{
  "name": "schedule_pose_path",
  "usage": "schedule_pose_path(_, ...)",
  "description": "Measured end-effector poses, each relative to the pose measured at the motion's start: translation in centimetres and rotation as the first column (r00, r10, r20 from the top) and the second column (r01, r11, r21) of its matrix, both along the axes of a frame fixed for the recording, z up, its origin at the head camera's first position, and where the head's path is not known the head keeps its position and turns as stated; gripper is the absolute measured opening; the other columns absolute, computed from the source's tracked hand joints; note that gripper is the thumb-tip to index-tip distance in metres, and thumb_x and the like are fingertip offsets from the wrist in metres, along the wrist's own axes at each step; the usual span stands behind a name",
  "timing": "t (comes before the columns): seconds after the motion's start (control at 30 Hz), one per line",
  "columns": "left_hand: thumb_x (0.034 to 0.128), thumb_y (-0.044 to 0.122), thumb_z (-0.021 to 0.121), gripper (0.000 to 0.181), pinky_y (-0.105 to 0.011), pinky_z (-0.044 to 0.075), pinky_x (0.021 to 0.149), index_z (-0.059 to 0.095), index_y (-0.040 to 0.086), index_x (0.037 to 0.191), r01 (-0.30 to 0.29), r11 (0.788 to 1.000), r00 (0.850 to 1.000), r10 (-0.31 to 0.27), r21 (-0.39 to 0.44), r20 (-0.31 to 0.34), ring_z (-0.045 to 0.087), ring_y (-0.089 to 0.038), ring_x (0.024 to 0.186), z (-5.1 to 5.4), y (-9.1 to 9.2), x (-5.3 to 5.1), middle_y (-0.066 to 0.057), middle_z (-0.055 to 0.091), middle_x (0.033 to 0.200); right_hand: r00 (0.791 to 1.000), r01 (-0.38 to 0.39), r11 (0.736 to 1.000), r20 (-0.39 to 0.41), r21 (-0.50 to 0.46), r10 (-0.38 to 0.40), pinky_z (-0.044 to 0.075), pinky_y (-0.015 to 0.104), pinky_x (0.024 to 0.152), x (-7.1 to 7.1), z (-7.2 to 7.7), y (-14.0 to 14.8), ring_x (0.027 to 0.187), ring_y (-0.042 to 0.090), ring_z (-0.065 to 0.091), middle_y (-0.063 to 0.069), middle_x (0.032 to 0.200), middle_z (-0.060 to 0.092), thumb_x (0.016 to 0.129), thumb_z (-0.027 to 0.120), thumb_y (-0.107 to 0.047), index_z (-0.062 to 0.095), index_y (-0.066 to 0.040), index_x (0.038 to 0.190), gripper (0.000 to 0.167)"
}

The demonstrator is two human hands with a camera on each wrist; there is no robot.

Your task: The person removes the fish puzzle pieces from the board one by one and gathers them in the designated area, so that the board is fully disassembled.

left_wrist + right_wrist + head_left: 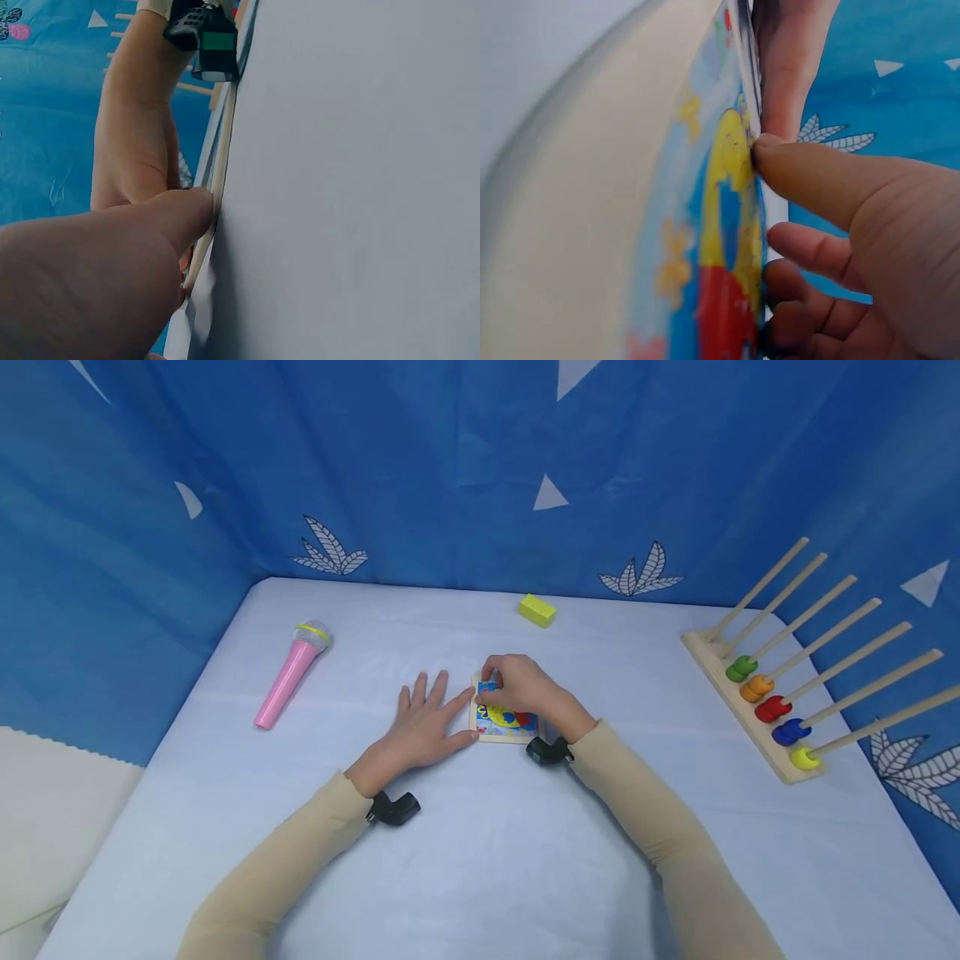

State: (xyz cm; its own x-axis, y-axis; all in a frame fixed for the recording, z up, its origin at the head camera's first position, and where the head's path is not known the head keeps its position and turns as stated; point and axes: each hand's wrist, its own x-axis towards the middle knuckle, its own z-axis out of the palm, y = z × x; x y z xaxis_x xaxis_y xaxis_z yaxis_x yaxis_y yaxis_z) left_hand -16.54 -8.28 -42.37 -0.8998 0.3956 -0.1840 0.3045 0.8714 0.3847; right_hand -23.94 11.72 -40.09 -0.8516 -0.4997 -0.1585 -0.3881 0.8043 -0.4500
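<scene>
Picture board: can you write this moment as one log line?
left hand: spread, touching picture board | right hand: touching picture board | pink microphone: untouched | yellow block: untouched | bead rack: untouched

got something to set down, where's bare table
Free: between the pink tapered microphone and yellow rectangular block, and between the right hand and wooden bead rack. Crowded: around the colourful wood-framed picture board and left hand.
</scene>
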Motion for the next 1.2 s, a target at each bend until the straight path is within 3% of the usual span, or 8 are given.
schedule_pose_path(0.43, 0.0979, 0.057, 0.055, 0.075, -0.074, 0.003, 0.120, 0.032, 0.024, 0.161, -0.006, 1.000, 1.000, 0.006, 0.011, -0.019, -0.002, -0.054, 0.156, 0.17, 0.12, 0.16, -0.023, 0.007, 0.171, 0.998, 0.024, 0.999, 0.055, -0.043, -0.022, 0.043, 0.026, 0.064, 0.09, 0.00, 0.51, 0.073, 0.018, 0.054, 0.004, 0.082, 0.058, 0.090, 0.075, -0.026, 0.069, -0.008, 0.115, 0.031)
schedule_pose_path(0.73, 0.0977, 0.059, 0.053, 0.076, -0.074, 0.003, 0.120, 0.030, 0.026, 0.162, -0.005, 1.000, 1.000, 0.005, -0.022, -0.015, -0.003, -0.053, 0.156, -0.26, 0.20, 0.21, -0.022, 0.005, 0.172, 0.998, 0.024, 0.999, 0.062, -0.032, -0.022, 0.043, 0.026, 0.067, 0.21, -0.09, 0.56, 0.076, 0.018, 0.053, 0.004, 0.084, 0.058, 0.091, 0.076, -0.025, 0.068, -0.008, 0.116, 0.031)
schedule_pose_path(1.2, 0.0985, 0.059, 0.052, 0.075, -0.075, 0.003, 0.120, 0.031, 0.024, 0.162, 0.002, 1.000, 1.000, -0.002, -0.021, -0.021, -0.003, -0.053, 0.156, -0.05, 0.27, 0.38, -0.023, 0.006, 0.172, 1.000, 0.018, 1.000, 0.016, -0.025, -0.017, 0.051, 0.036, 0.089, 0.38, -0.08, 0.56, 0.096, 0.023, 0.054, 0.010, 0.107, 0.061, 0.090, 0.078, -0.025, 0.067, -0.007, 0.117, 0.034)
